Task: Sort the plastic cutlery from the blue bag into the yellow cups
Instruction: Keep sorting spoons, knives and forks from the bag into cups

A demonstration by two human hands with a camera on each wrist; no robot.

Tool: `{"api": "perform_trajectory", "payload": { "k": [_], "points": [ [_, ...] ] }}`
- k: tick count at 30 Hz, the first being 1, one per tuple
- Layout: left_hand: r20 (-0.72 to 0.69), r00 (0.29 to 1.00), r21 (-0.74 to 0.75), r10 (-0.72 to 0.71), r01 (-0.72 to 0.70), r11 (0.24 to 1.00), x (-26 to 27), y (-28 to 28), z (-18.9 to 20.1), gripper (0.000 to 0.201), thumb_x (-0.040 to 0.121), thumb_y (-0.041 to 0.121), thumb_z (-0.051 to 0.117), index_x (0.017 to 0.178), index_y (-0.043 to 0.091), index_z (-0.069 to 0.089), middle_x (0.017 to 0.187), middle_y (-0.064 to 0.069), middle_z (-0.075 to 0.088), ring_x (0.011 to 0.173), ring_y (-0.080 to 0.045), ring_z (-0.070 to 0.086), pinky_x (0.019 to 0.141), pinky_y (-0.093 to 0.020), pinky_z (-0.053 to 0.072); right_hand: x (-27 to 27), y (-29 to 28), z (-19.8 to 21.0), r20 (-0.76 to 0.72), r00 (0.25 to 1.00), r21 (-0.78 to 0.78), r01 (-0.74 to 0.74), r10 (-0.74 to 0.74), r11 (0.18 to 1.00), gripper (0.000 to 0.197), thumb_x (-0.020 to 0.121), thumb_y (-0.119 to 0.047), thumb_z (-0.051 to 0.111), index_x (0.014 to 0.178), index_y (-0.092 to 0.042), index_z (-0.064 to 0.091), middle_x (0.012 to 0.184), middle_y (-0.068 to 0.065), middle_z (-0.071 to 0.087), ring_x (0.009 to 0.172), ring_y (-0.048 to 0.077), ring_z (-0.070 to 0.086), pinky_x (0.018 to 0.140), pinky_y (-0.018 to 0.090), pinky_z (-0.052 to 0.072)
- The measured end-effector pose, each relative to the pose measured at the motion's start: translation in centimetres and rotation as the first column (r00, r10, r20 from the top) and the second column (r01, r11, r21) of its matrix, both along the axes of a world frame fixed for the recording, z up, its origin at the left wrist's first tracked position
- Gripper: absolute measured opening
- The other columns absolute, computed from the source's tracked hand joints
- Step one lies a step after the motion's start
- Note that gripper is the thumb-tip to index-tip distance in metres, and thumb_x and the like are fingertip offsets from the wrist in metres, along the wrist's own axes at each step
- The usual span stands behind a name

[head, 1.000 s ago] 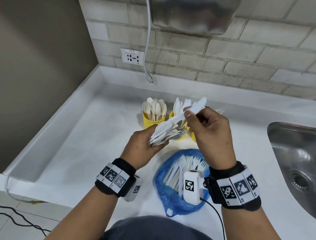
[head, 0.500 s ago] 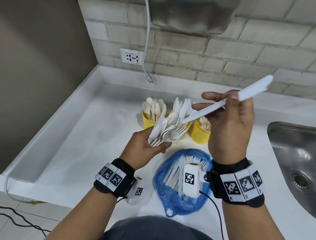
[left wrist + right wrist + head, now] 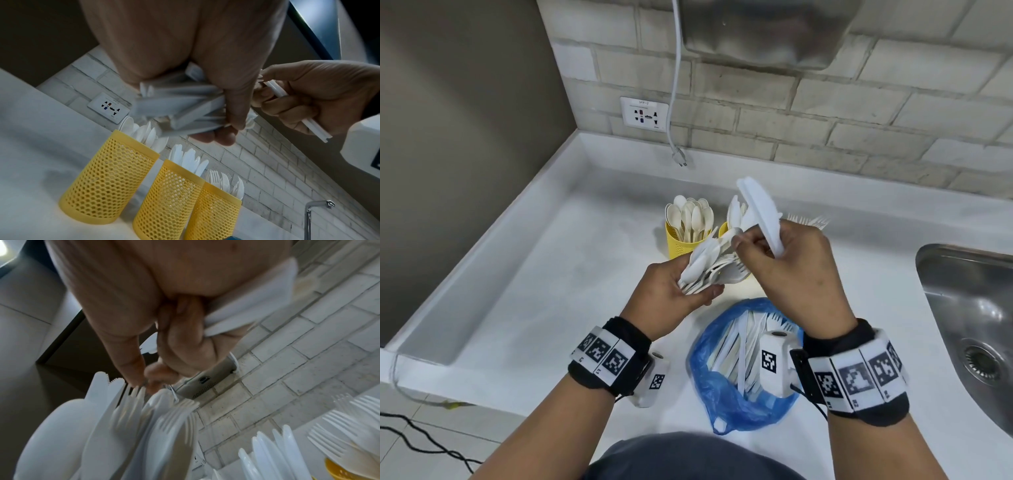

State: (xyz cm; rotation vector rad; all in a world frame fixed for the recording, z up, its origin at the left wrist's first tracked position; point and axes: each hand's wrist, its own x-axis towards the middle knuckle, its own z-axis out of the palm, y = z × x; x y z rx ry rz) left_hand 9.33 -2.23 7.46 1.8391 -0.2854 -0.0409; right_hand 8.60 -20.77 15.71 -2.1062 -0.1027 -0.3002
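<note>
My left hand grips a fanned bundle of white plastic cutlery above the counter. My right hand holds a white knife tucked under its curled fingers, blade pointing up and away. Its thumb and forefinger touch the bundle's far ends. Three yellow mesh cups stand in a row behind: spoons, knives, forks. In the head view only the spoon cup shows well. The blue bag lies open below my right wrist with more cutlery inside.
A steel sink is set into the white counter at the right. The brick wall behind carries a socket and a hanging white cable with a plug. A raised counter edge runs along the left.
My right hand drew a knife out of the bundle, lifted it up to the right, then came back to the bundle with the knife still in its fingers. The left hand barely moved.
</note>
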Motion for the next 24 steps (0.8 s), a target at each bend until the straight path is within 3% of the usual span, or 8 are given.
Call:
{"api": "perform_trajectory", "payload": {
  "k": [4,9,15,21,24],
  "points": [
    [0.018,1.000,0.020,0.010,-0.010,1.000,0.1,0.1,-0.3,0.036,0.083,0.020,0.085,0.114,0.031,0.070,0.090,0.021,0.076,0.086,-0.005,0.073,0.085,-0.026,0.057,0.0,0.3,0.0,-0.014,0.999,-0.062,-0.052,0.051,0.997,0.011,0.088,-0.026,0.077,0.078,-0.022,0.077,0.069,-0.013,0.071,0.065,0.002,0.065,0.066,0.017,0.047],
    [0.073,0.997,0.101,0.004,-0.011,0.995,0.2,0.4,-0.3,0.034,0.084,0.021,0.084,0.104,0.042,0.067,0.084,0.027,0.071,0.078,0.002,0.066,0.075,-0.011,0.045,0.1,0.5,-0.2,-0.020,0.997,-0.082,-0.071,0.069,0.994,0.005,0.089,-0.021,0.075,0.084,-0.022,0.077,0.074,-0.011,0.070,0.071,0.000,0.063,0.068,0.013,0.043],
    [0.093,0.996,0.103,0.015,-0.025,0.994,0.1,0.1,-0.4,0.035,0.084,0.021,0.084,0.107,0.040,0.067,0.083,0.029,0.070,0.077,0.005,0.064,0.073,-0.008,0.043,0.2,0.8,-0.9,0.053,0.998,-0.139,-0.036,0.044,0.990,0.007,0.091,-0.018,0.071,0.085,-0.019,0.075,0.080,-0.005,0.071,0.073,0.007,0.060,0.070,0.015,0.043],
    [0.083,0.996,0.107,0.025,-0.034,0.994,0.2,0.2,-0.5,0.033,0.083,0.024,0.085,0.113,0.029,0.072,0.090,0.026,0.072,0.081,0.008,0.065,0.074,-0.008,0.043,0.4,0.7,-0.9,0.126,0.991,-0.050,0.049,-0.042,0.998,0.010,0.095,-0.019,0.066,0.085,-0.016,0.067,0.075,-0.003,0.064,0.070,0.015,0.059,0.067,0.028,0.045],
    [0.058,0.998,0.095,0.027,-0.032,0.995,0.0,0.4,-0.7,0.028,0.084,0.026,0.085,0.107,0.034,0.072,0.089,0.026,0.074,0.081,0.006,0.066,0.076,-0.011,0.046,0.6,0.1,-0.2,0.149,0.982,0.076,0.108,-0.118,0.991,0.015,0.098,-0.020,0.058,0.085,-0.013,0.059,0.070,0.000,0.058,0.065,0.017,0.054,0.063,0.031,0.044]
  ]
}}
